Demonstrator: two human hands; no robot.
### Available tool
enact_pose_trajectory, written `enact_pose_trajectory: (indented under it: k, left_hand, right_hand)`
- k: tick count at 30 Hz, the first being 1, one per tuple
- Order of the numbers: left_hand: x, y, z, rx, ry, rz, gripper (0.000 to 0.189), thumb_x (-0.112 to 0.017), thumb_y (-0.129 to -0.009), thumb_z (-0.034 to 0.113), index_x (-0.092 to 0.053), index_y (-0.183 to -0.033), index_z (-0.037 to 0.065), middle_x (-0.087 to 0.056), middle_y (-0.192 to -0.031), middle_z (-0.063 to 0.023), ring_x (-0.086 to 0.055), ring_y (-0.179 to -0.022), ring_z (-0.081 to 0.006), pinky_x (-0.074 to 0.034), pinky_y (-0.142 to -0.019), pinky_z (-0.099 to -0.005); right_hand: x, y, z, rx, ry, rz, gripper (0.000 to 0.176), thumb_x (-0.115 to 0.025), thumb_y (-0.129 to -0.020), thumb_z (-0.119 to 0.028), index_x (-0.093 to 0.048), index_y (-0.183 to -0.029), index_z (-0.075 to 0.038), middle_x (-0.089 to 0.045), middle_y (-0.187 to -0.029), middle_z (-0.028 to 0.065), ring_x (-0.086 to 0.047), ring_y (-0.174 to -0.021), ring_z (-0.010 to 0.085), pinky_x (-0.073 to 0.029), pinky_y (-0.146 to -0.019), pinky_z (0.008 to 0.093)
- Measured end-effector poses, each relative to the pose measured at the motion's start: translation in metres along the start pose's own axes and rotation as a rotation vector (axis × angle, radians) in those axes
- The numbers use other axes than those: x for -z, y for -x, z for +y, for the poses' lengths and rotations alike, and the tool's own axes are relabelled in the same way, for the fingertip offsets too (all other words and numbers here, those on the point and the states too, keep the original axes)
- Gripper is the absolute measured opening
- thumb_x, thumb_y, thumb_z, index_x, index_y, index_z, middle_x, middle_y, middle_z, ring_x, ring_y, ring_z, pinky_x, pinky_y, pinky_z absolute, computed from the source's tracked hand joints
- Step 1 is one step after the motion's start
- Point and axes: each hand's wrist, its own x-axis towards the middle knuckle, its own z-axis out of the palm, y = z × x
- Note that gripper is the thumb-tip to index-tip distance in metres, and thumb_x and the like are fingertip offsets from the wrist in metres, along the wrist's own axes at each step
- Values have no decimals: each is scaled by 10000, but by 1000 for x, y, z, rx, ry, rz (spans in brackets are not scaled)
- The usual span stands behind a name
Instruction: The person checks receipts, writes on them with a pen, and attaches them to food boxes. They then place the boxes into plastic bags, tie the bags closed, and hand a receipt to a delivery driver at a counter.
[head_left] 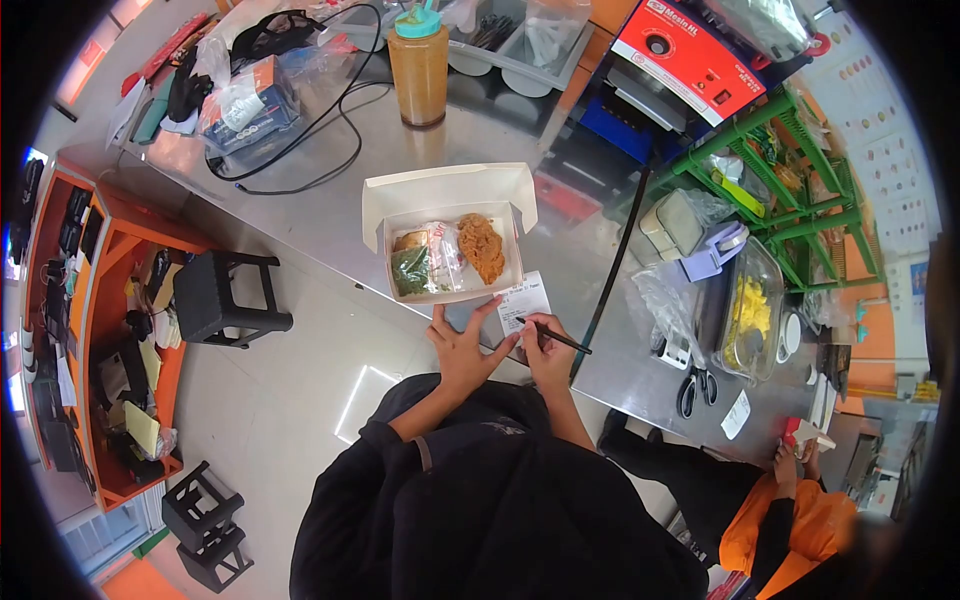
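Note:
My right hand (546, 355) grips a slim black pen (565, 341), its tip on the printed paper slip (532, 296). My left hand (464, 354) has its fingers spread, a fingertip and the thumb at the slip's left side, other fingers near the front of the box. Just beyond stands an open white takeaway box (450, 183) with its lid raised. Inside it, fried chicken (481, 248) is on the right. Beside the chicken are a clear printed packet (441, 256) and a green-and-brown wrapped item (411, 265).
A sauce bottle (419, 75) and a black cable (345, 125) are farther back on the steel table (330, 215). To the right are scissors (697, 390), a glass dish with yellow pieces (748, 315) and green racks (770, 190). A co-worker in orange (790, 525) stands at right.

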Motion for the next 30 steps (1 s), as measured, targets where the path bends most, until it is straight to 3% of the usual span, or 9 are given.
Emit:
enact_pose_trajectory:
  k: [13, 16, 30]
  left_hand:
    - [0, -1, 1, -30, -8, 28, 620, -737, -713, 507, -555, -1267, 297, -242, -1321, -347, -215, -1252, -450, -267, -944, -447]
    - [-1, -1, 0, -25, 0, 33, 619, -737, -712, 507, -557, -1265, 296, -243, -1323, -355, -214, -1258, -448, -269, -940, -446]
    - [1, 0, 2, -33, -3, 31, 613, -730, -716, 503, -558, -1265, 290, -244, -1333, -341, -221, -1258, -426, -267, -933, -431]
  right_hand:
    - [14, 3, 2, 19, 27, 21, 77, -623, -876, -29, -624, -943, 10, -581, -682, -26, -479, -589, -1, -369, -504, 162]
    - [18, 4, 7, 50, 162, -56, 125, -594, -910, -39, -601, -1017, 26, -613, -794, 7, -508, -647, 11, -395, -560, 152]
    - [18, 4, 5, 107, 252, -57, 118, -586, -895, 0, -602, -1004, 42, -611, -784, -4, -489, -646, -1, -377, -550, 146]
